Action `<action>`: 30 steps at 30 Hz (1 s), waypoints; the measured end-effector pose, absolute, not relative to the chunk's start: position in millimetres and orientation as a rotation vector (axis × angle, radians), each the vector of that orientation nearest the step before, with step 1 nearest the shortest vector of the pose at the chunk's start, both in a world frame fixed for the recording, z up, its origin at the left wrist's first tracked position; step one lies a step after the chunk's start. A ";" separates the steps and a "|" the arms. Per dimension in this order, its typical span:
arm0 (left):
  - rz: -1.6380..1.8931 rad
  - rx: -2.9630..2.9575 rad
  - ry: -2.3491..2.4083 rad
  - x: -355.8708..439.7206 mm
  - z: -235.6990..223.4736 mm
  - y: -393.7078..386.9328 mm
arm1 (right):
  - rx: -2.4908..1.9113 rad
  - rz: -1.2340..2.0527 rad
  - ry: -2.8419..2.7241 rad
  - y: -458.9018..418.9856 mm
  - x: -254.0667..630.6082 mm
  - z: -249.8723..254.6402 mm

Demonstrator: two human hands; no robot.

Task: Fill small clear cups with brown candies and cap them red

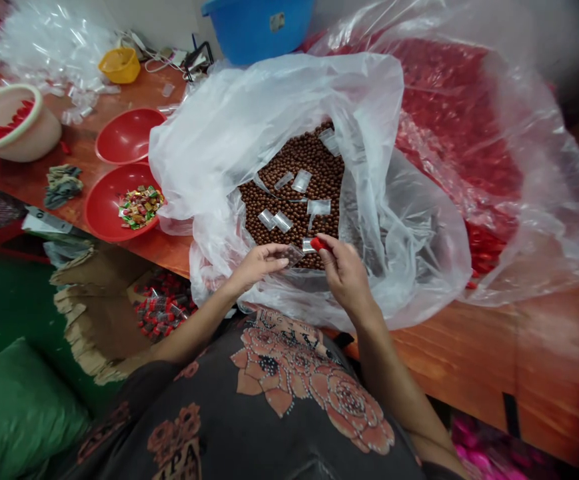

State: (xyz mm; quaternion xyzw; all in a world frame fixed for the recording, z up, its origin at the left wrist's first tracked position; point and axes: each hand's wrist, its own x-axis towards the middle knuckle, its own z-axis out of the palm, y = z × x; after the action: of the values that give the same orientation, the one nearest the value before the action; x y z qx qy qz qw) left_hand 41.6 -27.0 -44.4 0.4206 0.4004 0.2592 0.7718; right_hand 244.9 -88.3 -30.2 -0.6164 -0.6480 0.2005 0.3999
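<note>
Head view: left hand [259,265] half-closed on a small clear sachet [292,254]; right hand [344,268] pinching a red piece [316,244]. Just beyond the hands, brown beads [289,200] lie in a clear plastic bag [269,113]; leftward, a red bowl [104,213] of wrapped sweets [142,207] stands on the worktop [469,353].

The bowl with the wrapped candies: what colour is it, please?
The bowl is red, shown best in the head view.

A varnished wooden table [449,350] is occupied by two red bowls [128,136], a cream basin [4,133] and clear plastic sacks [279,113] (one heaped with brown balls [294,173]).
</note>
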 end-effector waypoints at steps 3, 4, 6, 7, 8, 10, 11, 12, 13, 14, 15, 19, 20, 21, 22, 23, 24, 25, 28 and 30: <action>0.578 0.950 0.850 42.9 -42.1 -28.4 | -1.556 0.613 -1.589 -89.1 240.6 -31.3; 0.580 0.969 0.839 43.5 -41.1 -29.0 | -1.533 0.678 -1.563 -89.5 238.5 -32.0; 0.586 1.010 0.825 44.4 -39.4 -30.3 | -1.487 0.803 -1.471 -90.5 234.9 -33.8; 0.588 1.028 0.825 44.6 -38.8 -31.0 | -1.466 0.861 -1.408 -91.0 233.8 -34.7; 0.589 1.043 0.828 44.7 -38.3 -31.7 | -1.445 0.915 -1.345 -91.5 233.2 -35.4; 0.583 1.071 0.839 44.5 -37.0 -32.8 | -1.414 1.001 -1.259 -92.6 233.2 -36.1; 0.582 1.090 0.844 44.5 -36.1 -33.3 | -1.408 1.025 -1.248 -93.1 233.3 -36.1; 0.582 1.116 0.850 44.7 -34.9 -33.8 | -1.410 1.027 -1.258 -93.7 233.4 -36.0; 0.583 1.147 0.854 45.0 -33.5 -34.2 | -1.419 1.004 -1.286 -94.2 233.2 -35.8; 0.591 1.180 0.861 45.6 -31.9 -34.7 | -1.431 0.957 -1.331 -94.8 232.8 -35.6; 0.604 1.211 0.869 46.3 -30.5 -35.1 | -1.443 0.889 -1.388 -95.3 232.2 -35.6; 0.667 1.289 0.916 48.8 -27.6 -37.3 | -1.440 0.593 -1.639 -95.4 231.1 -38.0; 0.673 1.294 0.922 49.0 -27.8 -38.0 | -1.427 0.551 -1.691 -95.1 231.6 -39.3; 0.677 1.290 0.926 49.0 -28.1 -38.7 | -1.412 0.518 -1.742 -94.8 232.3 -40.9; 0.679 1.280 0.930 48.9 -28.5 -39.5 | -1.399 0.491 -1.789 -94.6 232.9 -42.5; 0.682 1.266 0.936 48.9 -28.8 -40.2 | -1.387 0.464 -1.832 -94.6 233.2 -44.3; 0.683 1.250 0.940 49.0 -29.1 -40.9 | -1.375 0.435 -1.868 -94.9 233.2 -45.9; 0.682 1.230 0.937 49.3 -29.3 -41.6 | -1.369 0.403 -1.893 -95.3 232.8 -47.5; 0.675 1.134 0.891 52.9 -30.3 -43.2 | -1.382 0.319 -1.908 -97.5 229.5 -51.5; 0.694 1.042 0.879 57.6 -31.9 -44.2 | -1.373 0.273 -1.930 -98.9 226.5 -53.7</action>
State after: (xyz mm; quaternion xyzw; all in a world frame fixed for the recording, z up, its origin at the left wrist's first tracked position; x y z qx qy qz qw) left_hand 57.6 -44.2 -31.9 0.4718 0.3977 0.3142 0.7215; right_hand 226.5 -98.9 -53.7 -0.5351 -0.7521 0.1064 0.3696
